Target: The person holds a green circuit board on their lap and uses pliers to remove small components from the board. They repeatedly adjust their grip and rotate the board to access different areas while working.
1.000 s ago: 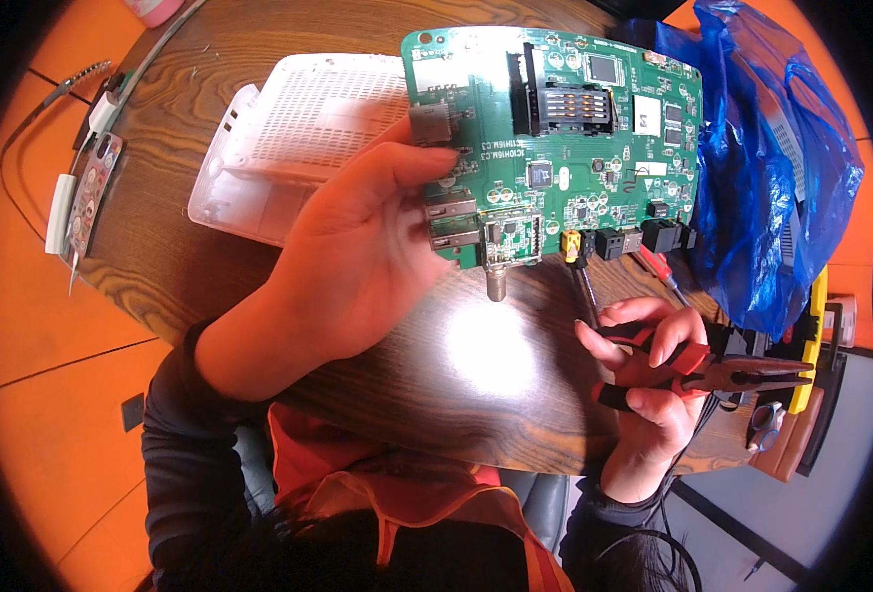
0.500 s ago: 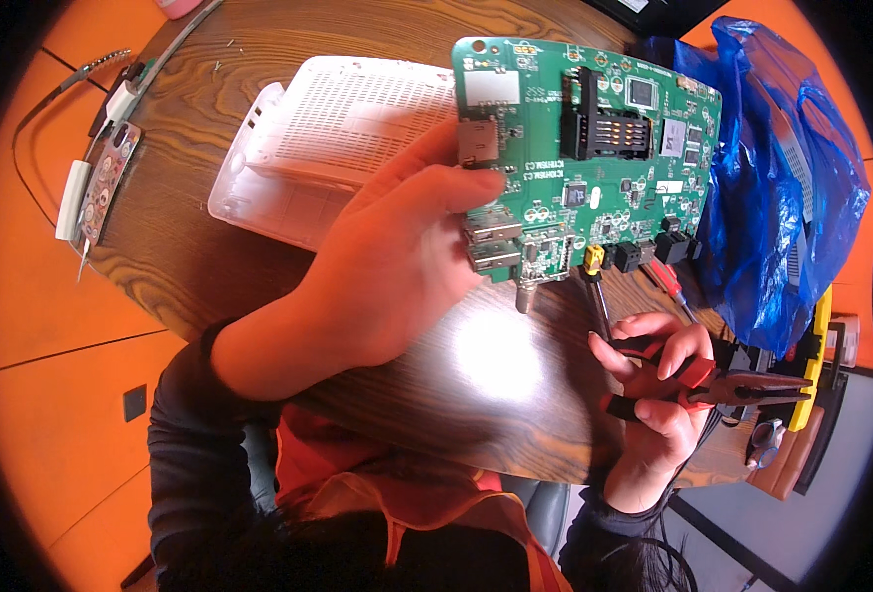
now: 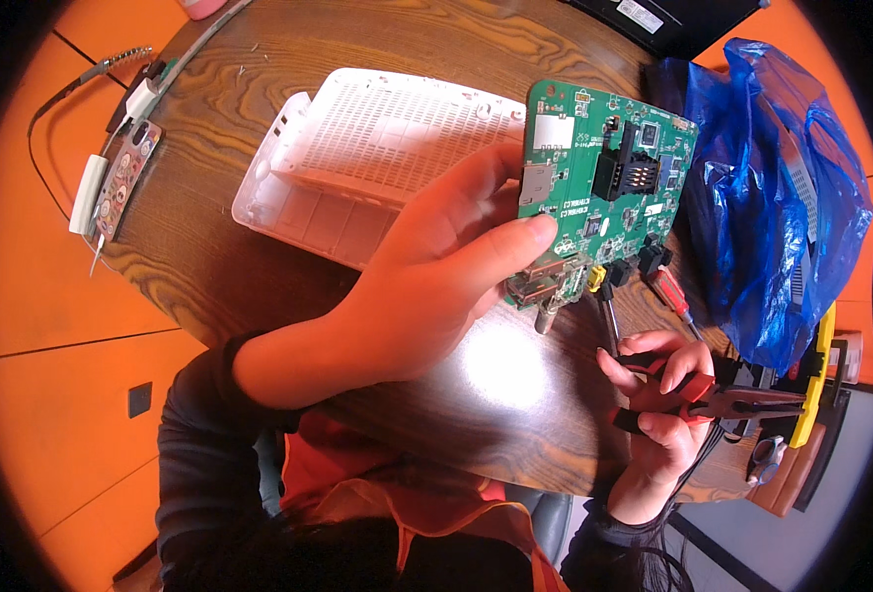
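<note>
A brown wood-grain surface (image 3: 446, 49) with a curved edge fills the middle of the view, a bright patch of light (image 3: 503, 365) on it just below the board (image 3: 584, 212); orange panels (image 3: 71, 414) with dark seams lie far left of the board. Counted out, there is one green board, one white shell (image 3: 377, 148) left of it, one blue bag (image 3: 772, 197) right of it, one phone (image 3: 130, 168) well to its left, one red screwdriver (image 3: 668, 288) at its lower right and one pair of pliers (image 3: 708, 395) below and right. Of the person's two hands, the left hand (image 3: 446, 252) grips the board by its left edge, thumb on the face, tilting it above the surface. The right hand (image 3: 661, 434), fingers curled, holds the pliers by the handles, nose pointing right.
</note>
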A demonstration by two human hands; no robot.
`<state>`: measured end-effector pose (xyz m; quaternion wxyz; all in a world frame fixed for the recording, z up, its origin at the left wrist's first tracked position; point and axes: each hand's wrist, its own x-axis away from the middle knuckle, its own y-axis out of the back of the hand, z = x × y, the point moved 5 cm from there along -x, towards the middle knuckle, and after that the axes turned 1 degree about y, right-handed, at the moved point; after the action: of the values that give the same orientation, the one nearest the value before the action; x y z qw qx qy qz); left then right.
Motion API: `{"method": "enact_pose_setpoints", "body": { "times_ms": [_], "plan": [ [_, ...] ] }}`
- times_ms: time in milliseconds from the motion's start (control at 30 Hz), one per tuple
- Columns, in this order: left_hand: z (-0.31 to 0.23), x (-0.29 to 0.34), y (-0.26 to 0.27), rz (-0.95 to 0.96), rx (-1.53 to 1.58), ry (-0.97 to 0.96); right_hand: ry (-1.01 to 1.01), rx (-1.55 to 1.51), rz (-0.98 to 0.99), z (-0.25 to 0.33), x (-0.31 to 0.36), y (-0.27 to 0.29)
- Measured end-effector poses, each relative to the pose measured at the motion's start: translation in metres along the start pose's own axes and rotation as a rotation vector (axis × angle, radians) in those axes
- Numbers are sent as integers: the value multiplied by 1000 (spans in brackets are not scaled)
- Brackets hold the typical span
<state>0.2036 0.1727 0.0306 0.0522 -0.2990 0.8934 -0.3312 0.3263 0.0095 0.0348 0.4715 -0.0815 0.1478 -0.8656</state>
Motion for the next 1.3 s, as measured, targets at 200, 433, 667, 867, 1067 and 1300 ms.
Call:
{"method": "enact_pose_setpoints", "body": {
  "times_ms": [200, 433, 667, 867, 1067, 1300],
  "plan": [
    [-1, 1, -5, 67, 54, -36, 1, 27, 3, 1, 1, 1],
    [0, 2, -1, 11, -3, -7, -1, -20, 57, 0, 1, 2],
    [0, 1, -2, 38, 10, -29, -6, -35, 85, -1, 0, 2],
    [-1, 3, 0, 65, 206, -39, -26, -48, 68, -1, 1, -3],
    [0, 2, 10, 1, 330, -61, -68, -56, 97, -2, 0, -3],
    [2, 1, 12, 11, 269, -66, -25, -58, 161, 0, -1, 1]
  ]
}}
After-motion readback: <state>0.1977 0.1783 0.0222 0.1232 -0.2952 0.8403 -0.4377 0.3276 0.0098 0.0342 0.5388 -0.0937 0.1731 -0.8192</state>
